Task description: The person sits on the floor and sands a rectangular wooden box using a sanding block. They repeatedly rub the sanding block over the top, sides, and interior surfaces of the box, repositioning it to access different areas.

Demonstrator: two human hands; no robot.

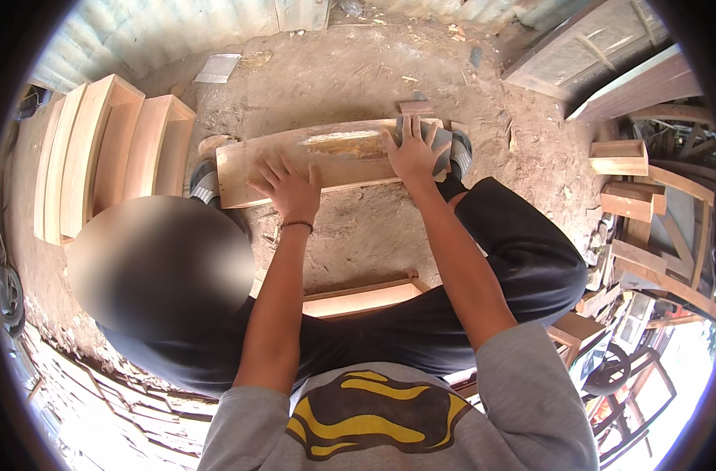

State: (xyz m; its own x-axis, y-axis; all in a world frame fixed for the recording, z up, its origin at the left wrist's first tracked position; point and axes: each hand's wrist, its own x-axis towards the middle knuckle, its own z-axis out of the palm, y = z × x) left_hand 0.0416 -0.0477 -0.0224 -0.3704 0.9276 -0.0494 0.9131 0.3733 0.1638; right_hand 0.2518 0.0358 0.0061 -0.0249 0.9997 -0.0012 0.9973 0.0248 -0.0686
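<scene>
A long wooden board or drawer front [340, 168] lies crosswise between my feet, with a worn, yellowish-brown patch on its upper face. My left hand [290, 185] rests on its left part, palm down and fingers spread, and wears a beaded bracelet. On the right end, my right hand [412, 150] presses flat with spread fingers over a dark grey sheet [440, 142], which looks like sandpaper. Part of the sheet is hidden under that hand. A small reddish-brown block [415, 107] lies on the dirt just beyond the board.
Several wooden drawers [131, 147] stand at the left. Another drawer [363, 297] lies by my legs. Small wooden boxes [618, 158] and frames are piled at the right, below leaning panels [593, 50]. A corrugated metal wall [187, 29] bounds the far side. A blurred oval hides the lower left.
</scene>
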